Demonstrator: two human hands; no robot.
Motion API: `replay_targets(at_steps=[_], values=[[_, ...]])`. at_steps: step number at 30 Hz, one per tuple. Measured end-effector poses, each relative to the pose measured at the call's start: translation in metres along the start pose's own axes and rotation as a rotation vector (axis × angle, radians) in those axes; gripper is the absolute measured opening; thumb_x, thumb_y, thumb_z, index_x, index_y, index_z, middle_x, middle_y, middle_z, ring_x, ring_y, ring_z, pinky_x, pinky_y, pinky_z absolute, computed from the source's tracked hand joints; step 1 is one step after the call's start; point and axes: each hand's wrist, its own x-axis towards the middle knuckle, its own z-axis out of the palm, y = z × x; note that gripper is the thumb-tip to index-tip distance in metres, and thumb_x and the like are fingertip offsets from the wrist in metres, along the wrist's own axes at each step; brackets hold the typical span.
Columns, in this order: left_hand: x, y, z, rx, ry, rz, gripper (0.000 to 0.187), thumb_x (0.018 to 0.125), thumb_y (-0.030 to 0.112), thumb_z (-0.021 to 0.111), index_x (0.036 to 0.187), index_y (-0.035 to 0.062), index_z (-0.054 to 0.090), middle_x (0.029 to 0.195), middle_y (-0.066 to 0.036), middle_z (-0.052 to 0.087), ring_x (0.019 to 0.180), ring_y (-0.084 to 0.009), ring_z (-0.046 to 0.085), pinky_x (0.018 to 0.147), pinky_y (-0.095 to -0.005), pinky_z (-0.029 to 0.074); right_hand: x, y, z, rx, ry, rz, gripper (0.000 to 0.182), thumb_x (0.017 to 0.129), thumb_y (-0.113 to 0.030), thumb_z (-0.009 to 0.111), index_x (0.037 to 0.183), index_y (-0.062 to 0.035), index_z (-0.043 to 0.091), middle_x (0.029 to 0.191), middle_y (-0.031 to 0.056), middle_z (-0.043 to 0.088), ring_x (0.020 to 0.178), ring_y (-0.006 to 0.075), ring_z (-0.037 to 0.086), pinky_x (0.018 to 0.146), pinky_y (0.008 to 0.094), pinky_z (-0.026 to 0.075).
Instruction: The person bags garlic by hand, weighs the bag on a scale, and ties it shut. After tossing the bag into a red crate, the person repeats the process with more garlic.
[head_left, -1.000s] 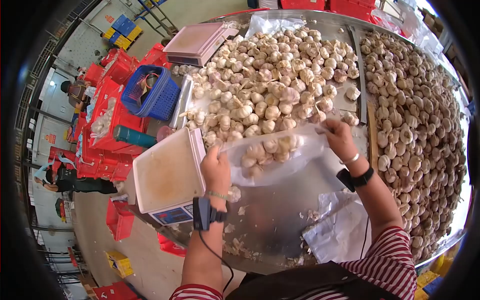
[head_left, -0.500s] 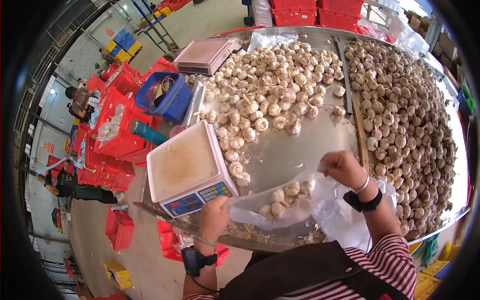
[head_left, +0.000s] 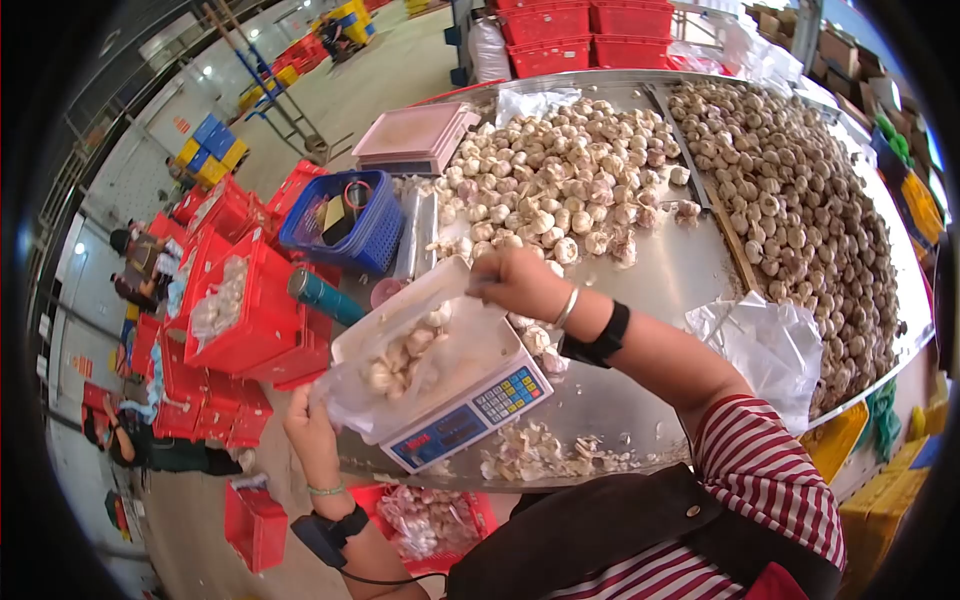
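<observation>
A clear plastic bag (head_left: 345,395) with several garlic bulbs (head_left: 408,355) in it lies over the white digital scale (head_left: 470,415). My left hand (head_left: 312,430) is closed on the bag's near left corner. At its far right end, my right hand (head_left: 515,283) grips the bag's other side, above the scale's platform. Loose pale garlic (head_left: 570,170) is heaped behind the scale on the metal table (head_left: 640,305). Darker garlic (head_left: 800,210) fills the right side behind a wooden strip (head_left: 733,243). More plastic bags (head_left: 765,350) lie to the right of my right arm.
A blue basket (head_left: 345,225), a teal bottle (head_left: 325,296) and a pink scale (head_left: 415,135) stand at the left. Red crates (head_left: 245,325) are stacked beyond, with people (head_left: 140,265) near them. Garlic skins (head_left: 550,455) lie along the near edge, above a red crate (head_left: 482,510).
Both hands have moved left with the bag of garlic, from the table's near edge to over the white scale. The view has shifted too.
</observation>
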Motion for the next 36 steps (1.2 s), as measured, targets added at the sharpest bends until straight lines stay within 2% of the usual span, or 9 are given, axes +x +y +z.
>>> replay_targets(at_steps=[4,7,11,18,21,25,27,33,36], values=[[0.027,-0.059,0.000,-0.033,-0.039,0.074,0.018,0.077,-0.003,0.048,0.091,-0.0025,0.060,0.074,0.001,0.054,0.067,-0.0077,0.049,0.064,-0.0221,0.041,0.003,0.033,0.008,-0.042,-0.276,0.082,0.028,0.078,-0.025,0.069,0.095,-0.0031,0.065,0.081,0.0157,0.066,0.075,0.0277,0.063,0.069,0.0349,0.049],[0.032,-0.066,0.002,-0.097,-0.064,-0.028,0.016,0.077,-0.002,0.049,0.089,-0.0027,0.060,0.075,0.000,0.055,0.067,-0.0070,0.049,0.063,-0.0214,0.040,0.003,0.113,-0.008,0.017,-0.024,0.193,0.041,0.076,-0.028,0.071,0.107,-0.0042,0.061,0.095,0.0184,0.064,0.086,0.0329,0.060,0.077,0.0379,0.048],[0.034,-0.061,0.011,-0.210,-0.064,-0.083,0.017,0.078,-0.001,0.049,0.093,-0.0030,0.058,0.078,-0.001,0.056,0.069,-0.0069,0.049,0.063,-0.0204,0.040,-0.004,0.200,-0.067,-0.813,0.061,0.345,0.038,0.076,-0.014,0.063,0.113,-0.0096,0.059,0.105,0.0166,0.060,0.103,0.0333,0.055,0.086,0.0393,0.045],[0.025,-0.056,0.016,-0.155,0.003,-0.080,0.027,0.087,0.006,0.054,0.112,-0.0024,0.051,0.105,-0.007,0.054,0.093,-0.0131,0.052,0.082,-0.0258,0.042,-0.011,0.221,-0.099,-1.049,-0.280,0.478,0.038,0.075,-0.009,0.055,0.113,-0.0126,0.059,0.105,0.0158,0.060,0.105,0.0337,0.055,0.087,0.0414,0.045],[0.014,-0.054,0.013,0.006,0.143,0.068,0.033,0.087,0.012,0.057,0.115,-0.0017,0.049,0.116,-0.010,0.050,0.108,-0.0175,0.047,0.092,-0.0320,0.039,-0.018,0.232,-0.105,-0.796,-0.179,0.531,0.036,0.078,-0.008,0.058,0.114,-0.0116,0.058,0.108,0.0119,0.061,0.099,0.0285,0.060,0.083,0.0379,0.048],[-0.013,-0.002,0.037,0.521,0.431,0.391,0.037,0.085,0.015,0.059,0.116,-0.0017,0.049,0.121,-0.013,0.047,0.111,-0.0218,0.046,0.094,-0.0364,0.039,-0.066,0.137,-0.099,0.883,0.069,0.345,0.046,0.079,0.001,0.067,0.121,-0.0067,0.051,0.110,0.0052,0.061,0.097,0.0167,0.061,0.082,0.0283,0.050],[-0.029,0.031,0.076,0.010,0.255,0.517,0.038,0.084,0.016,0.060,0.115,-0.0029,0.049,0.119,-0.015,0.050,0.110,-0.0261,0.048,0.094,-0.0392,0.039,-0.093,0.094,-0.092,1.185,-0.010,0.241,0.051,0.079,0.003,0.065,0.126,-0.0075,0.047,0.112,0.0061,0.060,0.098,0.0183,0.061,0.085,0.0301,0.050],[-0.089,0.092,0.195,-0.021,-0.557,0.770,0.039,0.080,0.007,0.063,0.116,-0.0031,0.052,0.115,-0.015,0.052,0.105,-0.0244,0.051,0.092,-0.0346,0.040,-0.170,0.036,-0.084,1.558,-0.202,0.205,0.065,0.081,-0.021,0.069,0.134,-0.0041,0.036,0.116,0.0150,0.057,0.095,0.0239,0.060,0.078,0.0350,0.049],[-0.128,0.111,0.236,-0.098,-0.665,0.752,0.041,0.080,0.007,0.063,0.118,-0.0026,0.050,0.117,-0.016,0.051,0.105,-0.0256,0.051,0.092,-0.0352,0.039,-0.201,0.012,-0.085,1.689,-0.187,0.245,0.067,0.085,-0.035,0.061,0.137,-0.0056,0.031,0.113,0.0159,0.056,0.084,0.0219,0.060,0.071,0.0322,0.049]])
